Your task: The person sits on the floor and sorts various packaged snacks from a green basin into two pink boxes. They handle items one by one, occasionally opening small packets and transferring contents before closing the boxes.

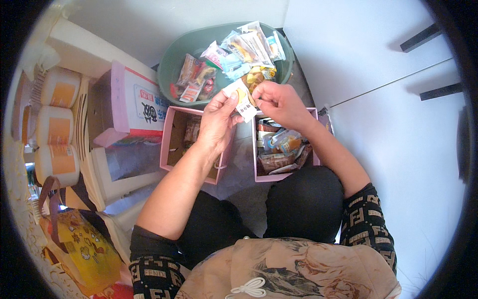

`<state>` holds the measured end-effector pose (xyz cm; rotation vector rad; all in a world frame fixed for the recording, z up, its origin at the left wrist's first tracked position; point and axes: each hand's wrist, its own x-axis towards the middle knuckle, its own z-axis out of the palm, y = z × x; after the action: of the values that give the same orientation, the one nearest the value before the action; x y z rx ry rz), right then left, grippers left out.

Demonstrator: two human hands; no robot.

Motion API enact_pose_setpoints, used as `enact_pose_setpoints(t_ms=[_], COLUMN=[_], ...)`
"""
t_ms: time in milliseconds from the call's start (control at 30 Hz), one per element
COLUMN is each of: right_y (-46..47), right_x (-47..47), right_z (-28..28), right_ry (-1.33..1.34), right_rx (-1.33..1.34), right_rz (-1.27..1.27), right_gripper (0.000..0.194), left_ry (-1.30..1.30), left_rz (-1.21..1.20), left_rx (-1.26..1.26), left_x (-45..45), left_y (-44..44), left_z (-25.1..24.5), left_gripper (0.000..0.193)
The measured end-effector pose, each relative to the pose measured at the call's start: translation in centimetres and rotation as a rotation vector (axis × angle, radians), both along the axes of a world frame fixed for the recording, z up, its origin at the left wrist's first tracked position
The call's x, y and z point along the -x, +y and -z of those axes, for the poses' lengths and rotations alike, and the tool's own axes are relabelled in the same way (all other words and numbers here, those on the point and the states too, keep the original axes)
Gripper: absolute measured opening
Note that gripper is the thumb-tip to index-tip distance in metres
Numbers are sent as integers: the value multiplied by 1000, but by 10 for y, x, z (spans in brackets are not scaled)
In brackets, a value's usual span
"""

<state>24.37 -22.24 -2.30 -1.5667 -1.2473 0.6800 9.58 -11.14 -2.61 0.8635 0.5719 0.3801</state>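
Observation:
A small white snack packet (244,101) with yellow print and writing is pinched in my left hand (219,116), between thumb and fingers. The curled fingertips of my right hand (279,104) are at the packet's right edge and appear to pinch it. Both hands are over the near rim of a green oval plastic tub (170,67), which holds several wrapped snacks (242,46). Below my right hand stands a pink-rimmed box (256,164) full of snack packets (282,147). Another pink-rimmed box (168,144), with some packets inside, is partly hidden by my left forearm.
White cabinet fronts (368,123) with black handles (421,37) rise at the right. On the left are a printed carton (143,99), a shelf unit (130,187), several white containers with orange labels (59,127), and a yellow bag (84,246). My black-clad knees (304,202) are close to the boxes.

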Motion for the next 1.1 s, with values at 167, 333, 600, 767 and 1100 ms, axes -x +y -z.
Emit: enact_pose_setpoints(t_ms=[167,333,600,767,1100], right_y=[1,5,2,0,-3], right_x=[-2,-4,-7,-8,-14], right_z=[11,20,10,0,-6], right_ry=[208,355,418,542,402], right_rx=[84,96,191,269,290], right_rz=[-17,-9,109,124,83], right_gripper=[6,12,15,12,16], left_ry=[39,58,130,158,195], left_rz=[-31,-30,172,184,299], left_rx=[-54,-57,-129,-131,-104], left_x=[-2,-3,-2,-1,0], left_y=[-2,-3,-4,2,11], left_z=[-1,-1,-1,-1,-2], left_gripper=[20,19,35,34,21])
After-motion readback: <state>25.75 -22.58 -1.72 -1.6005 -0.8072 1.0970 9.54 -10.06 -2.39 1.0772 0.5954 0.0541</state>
